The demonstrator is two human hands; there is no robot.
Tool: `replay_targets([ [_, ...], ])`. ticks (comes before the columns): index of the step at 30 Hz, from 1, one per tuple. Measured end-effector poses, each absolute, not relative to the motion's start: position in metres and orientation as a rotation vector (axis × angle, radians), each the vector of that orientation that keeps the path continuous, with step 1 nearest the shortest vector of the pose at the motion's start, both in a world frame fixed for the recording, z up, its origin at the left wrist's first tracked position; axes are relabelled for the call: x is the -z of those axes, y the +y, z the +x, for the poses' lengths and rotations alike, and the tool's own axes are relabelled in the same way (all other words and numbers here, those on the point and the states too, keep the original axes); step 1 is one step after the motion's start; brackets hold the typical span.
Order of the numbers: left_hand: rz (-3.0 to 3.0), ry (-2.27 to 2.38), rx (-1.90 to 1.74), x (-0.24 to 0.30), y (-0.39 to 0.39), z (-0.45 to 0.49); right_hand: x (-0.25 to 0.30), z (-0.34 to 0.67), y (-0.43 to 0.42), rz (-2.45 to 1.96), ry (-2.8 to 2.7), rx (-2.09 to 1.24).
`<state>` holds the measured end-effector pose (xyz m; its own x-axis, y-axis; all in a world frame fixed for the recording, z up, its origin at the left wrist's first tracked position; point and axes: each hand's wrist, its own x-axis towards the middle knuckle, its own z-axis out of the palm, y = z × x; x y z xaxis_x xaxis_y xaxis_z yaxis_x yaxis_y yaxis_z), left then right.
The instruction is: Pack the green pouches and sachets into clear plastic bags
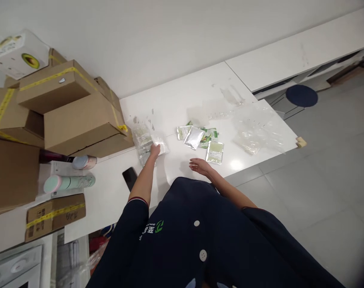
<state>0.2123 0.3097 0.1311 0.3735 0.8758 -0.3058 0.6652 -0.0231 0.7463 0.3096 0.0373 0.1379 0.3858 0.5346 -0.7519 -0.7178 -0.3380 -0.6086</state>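
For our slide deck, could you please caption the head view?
Left hand on a clear packet, right hand open beside green sachets, on a white table beside cardboard boxes.

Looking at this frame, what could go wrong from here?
The phone lies close to the near edge of the table, by the left forearm; drawing the left hand back might knock it off. The loose clear bags near the right-hand corner look light and could slide to the floor.
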Motion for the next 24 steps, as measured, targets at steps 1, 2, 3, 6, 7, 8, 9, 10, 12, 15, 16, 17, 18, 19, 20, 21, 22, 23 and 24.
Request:
replay_targets([
  [1, 1.781, 1.388, -0.278, -0.131, 0.318, 0.216, -0.137, 0.319, 0.027, -1.476, 0.176, -1.248],
  [2, 1.815, 1.411, -0.253, -0.130, 0.325, 0.220, -0.137, 0.330, 0.019, -1.539, 0.173, -1.196],
  [3, 1.837, 1.426, -0.245, -0.130, 0.330, 0.223, -0.137, 0.341, 0.013, -1.607, 0.164, -1.133],
  [6, 1.983, 1.457, -0.242, -0.131, 0.335, 0.234, -0.140, 0.382, 0.011, -1.822, 0.087, -0.900],
  [7, 2.074, 1.468, -0.240, -0.131, 0.335, 0.237, -0.142, 0.398, 0.015, -1.884, 0.046, -0.821],
  [8, 2.177, 1.481, -0.239, -0.132, 0.332, 0.238, -0.144, 0.413, 0.021, -1.928, 0.006, -0.752],
  [9, 2.277, 1.495, -0.242, -0.133, 0.328, 0.239, -0.147, 0.429, 0.029, -1.982, -0.046, -0.686],
  [10, 2.357, 1.508, -0.253, -0.133, 0.323, 0.238, -0.149, 0.443, 0.038, -2.060, -0.124, -0.617],
  [12, 2.426, 1.512, -0.293, -0.132, 0.305, 0.230, -0.150, 0.467, 0.058, -2.295, -0.367, -0.455],
  [15, 2.456, 1.374, -0.305, -0.124, 0.268, 0.201, -0.145, 0.488, 0.086, -2.640, -0.854, -0.209],
  [16, 2.477, 1.281, -0.288, -0.121, 0.254, 0.188, -0.142, 0.491, 0.094, -2.694, -0.974, -0.173],
  [17, 2.496, 1.201, -0.266, -0.117, 0.240, 0.173, -0.139, 0.494, 0.102, -2.730, -1.067, -0.159],
  [18, 2.506, 1.139, -0.250, -0.113, 0.228, 0.158, -0.136, 0.496, 0.109, -2.755, -1.141, -0.160],
  [19, 2.507, 1.090, -0.239, -0.110, 0.217, 0.143, -0.135, 0.497, 0.114, -2.768, -1.200, -0.174],
  [20, 2.494, 1.087, -0.236, -0.108, 0.208, 0.129, -0.134, 0.500, 0.120, -2.770, -1.245, -0.197],
  [21, 2.473, 1.111, -0.237, -0.107, 0.202, 0.116, -0.135, 0.503, 0.125, -2.757, -1.271, -0.223],
  [22, 2.448, 1.148, -0.246, -0.106, 0.197, 0.104, -0.138, 0.506, 0.130, -2.726, -1.263, -0.244],
  [23, 2.419, 1.192, -0.264, -0.107, 0.195, 0.095, -0.143, 0.510, 0.134, -2.668, -1.190, -0.259],
  [24, 2.388, 1.225, -0.290, -0.109, 0.195, 0.089, -0.150, 0.514, 0.138, -2.592, -1.072, -0.266],
])
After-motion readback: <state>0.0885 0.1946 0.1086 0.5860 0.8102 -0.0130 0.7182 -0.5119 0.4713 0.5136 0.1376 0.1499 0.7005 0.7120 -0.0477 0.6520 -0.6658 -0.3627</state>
